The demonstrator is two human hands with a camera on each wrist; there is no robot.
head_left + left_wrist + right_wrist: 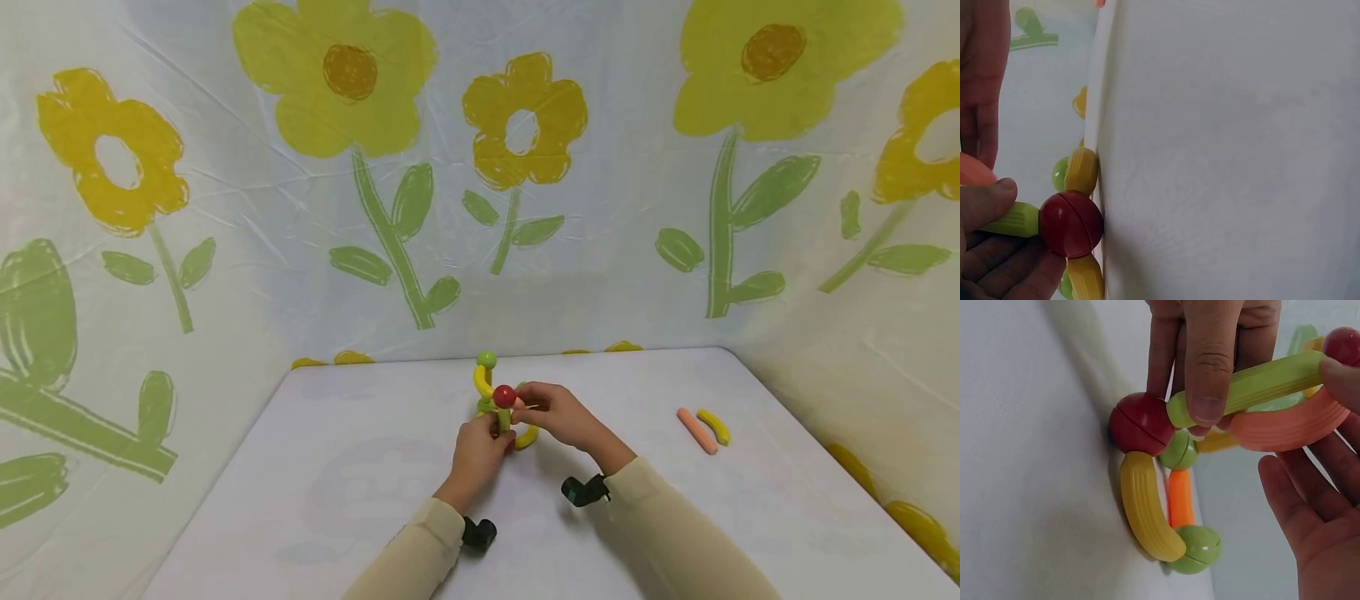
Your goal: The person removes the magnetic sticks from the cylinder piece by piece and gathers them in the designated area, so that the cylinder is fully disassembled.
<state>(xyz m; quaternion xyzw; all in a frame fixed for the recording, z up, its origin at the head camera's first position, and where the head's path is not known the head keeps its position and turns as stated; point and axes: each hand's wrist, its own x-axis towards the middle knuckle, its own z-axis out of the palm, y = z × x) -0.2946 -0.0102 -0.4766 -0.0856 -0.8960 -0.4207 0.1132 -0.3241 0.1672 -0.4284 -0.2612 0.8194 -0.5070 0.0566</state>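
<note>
A magnetic-rod structure of coloured balls and rods stands on the table. My left hand (480, 454) pinches its upright green rod (1272, 381), thumb on one side and fingers behind. A red ball (1141, 424) is at the rod's lower end, and another red ball (504, 396) tops it. Close to that upper ball, my right hand (558, 417) holds a curved salmon rod (1291, 422) between thumb and fingers. Low in the structure are a curved yellow rod (1147, 509), a green ball (1197, 550) and an orange rod (1180, 497). Another green ball (487, 359) sits highest.
On the right of the white table (360, 500) lie a straight salmon rod (697, 431) and a curved yellow rod (714, 426), side by side. Flower-printed cloth (600, 275) hangs behind the table and along both sides.
</note>
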